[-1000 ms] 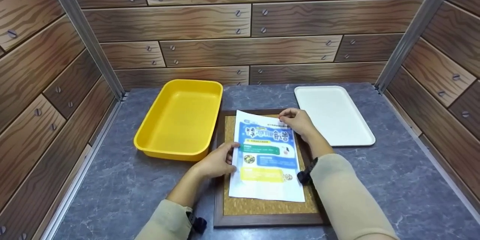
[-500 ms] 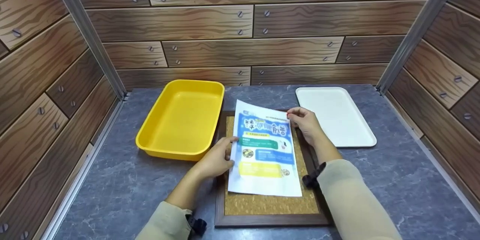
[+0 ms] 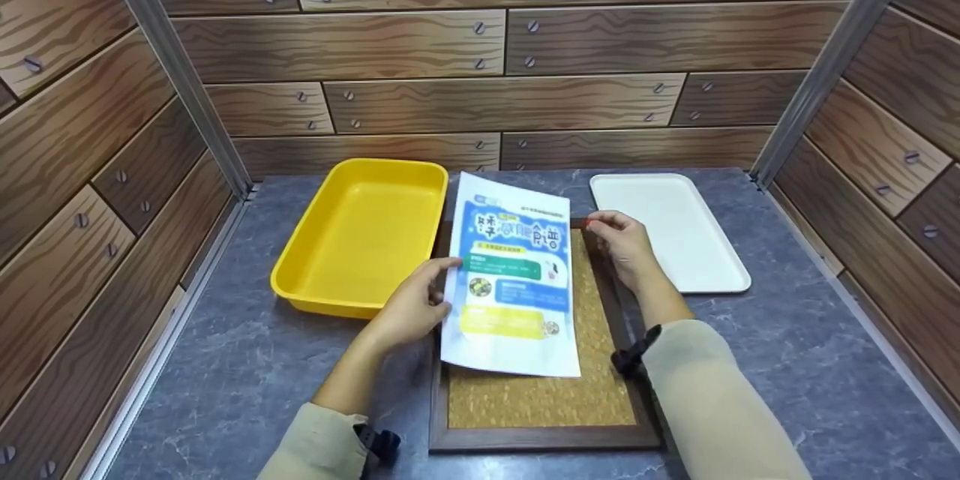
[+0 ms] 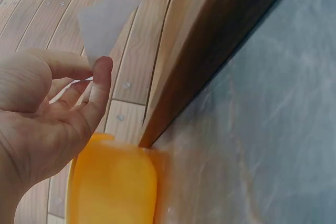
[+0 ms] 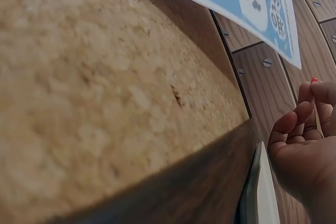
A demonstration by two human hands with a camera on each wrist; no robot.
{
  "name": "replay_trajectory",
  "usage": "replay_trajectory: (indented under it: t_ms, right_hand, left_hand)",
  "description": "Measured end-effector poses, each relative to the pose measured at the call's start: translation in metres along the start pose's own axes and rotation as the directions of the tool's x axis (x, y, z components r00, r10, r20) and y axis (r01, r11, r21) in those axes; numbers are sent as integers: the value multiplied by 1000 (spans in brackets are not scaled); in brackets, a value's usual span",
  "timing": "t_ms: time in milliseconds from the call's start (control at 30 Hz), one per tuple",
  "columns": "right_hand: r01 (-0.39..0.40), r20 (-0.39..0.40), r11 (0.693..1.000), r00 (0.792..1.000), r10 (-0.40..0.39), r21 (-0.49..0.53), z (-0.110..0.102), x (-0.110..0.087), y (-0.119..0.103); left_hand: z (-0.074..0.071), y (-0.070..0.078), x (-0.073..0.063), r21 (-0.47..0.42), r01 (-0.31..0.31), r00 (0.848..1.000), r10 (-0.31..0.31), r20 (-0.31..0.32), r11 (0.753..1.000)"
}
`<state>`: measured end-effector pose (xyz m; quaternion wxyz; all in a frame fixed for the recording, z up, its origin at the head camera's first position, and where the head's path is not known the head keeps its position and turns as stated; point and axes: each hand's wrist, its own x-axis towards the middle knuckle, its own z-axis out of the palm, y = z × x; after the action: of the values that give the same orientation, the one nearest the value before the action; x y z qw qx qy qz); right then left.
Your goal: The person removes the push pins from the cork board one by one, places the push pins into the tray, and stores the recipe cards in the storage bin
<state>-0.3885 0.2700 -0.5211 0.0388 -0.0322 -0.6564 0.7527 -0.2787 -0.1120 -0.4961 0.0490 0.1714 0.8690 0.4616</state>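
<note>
A printed paper poster (image 3: 514,292) with blue, green and yellow panels is raised over a framed corkboard (image 3: 540,405). My left hand (image 3: 411,306) pinches its left edge between thumb and fingers; in the left wrist view the sheet (image 4: 113,24) stands up from those fingertips. The poster's right edge is free. Beside the board's upper right corner, my right hand (image 3: 628,246) pinches a small red push pin (image 5: 314,80), of which only the red head shows. A gap separates this hand from the poster in the right wrist view.
A yellow plastic tub (image 3: 360,240) stands left of the board, partly behind my left hand. To the right lies a shallow white tray (image 3: 667,229), close to my right hand. Wood-patterned walls (image 3: 405,45) enclose the grey marbled tabletop (image 3: 225,382) at the back and sides.
My right hand has let go of the poster's top right corner and moved slightly right with the red push pin. My left hand has shifted the poster up and to the left.
</note>
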Motion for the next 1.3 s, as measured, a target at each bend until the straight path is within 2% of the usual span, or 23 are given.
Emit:
replay_trajectory:
  t_ms: [167,367,633,833,967,1100,1300]
  right_hand:
    - [9,-1,999,1000,-9,42,-5,-1,-2]
    - [0,-6,1000,1000,0,13,-19,-1,-4]
    - [-16,-55,996,998,11,-92,-42,-1,-5]
    - [-53,-52,983,998,45,-176,-54,-6,-15]
    - [-68,-58,966,997,55,-249,-64,-8,-16]
    - [-54,-76,943,997,31,-330,-81,0,-2]
    - [-46,-91,876,996,3,-480,-93,-5,0]
  left_hand:
    - [-14,-4,-1,-56,17,998,-20,-65,998]
    - [-37,-14,1,-185,71,987,-96,-128,980]
    - [-71,-33,-2,-225,200,966,-230,-117,954]
    - [-90,-45,-7,-213,231,959,-259,-115,950]
    - [-108,-51,-12,-191,251,957,-273,-101,949]
    - [-127,-59,-14,-166,264,956,-281,-89,950]
    - [-148,-72,-16,-117,278,950,-291,-112,953]
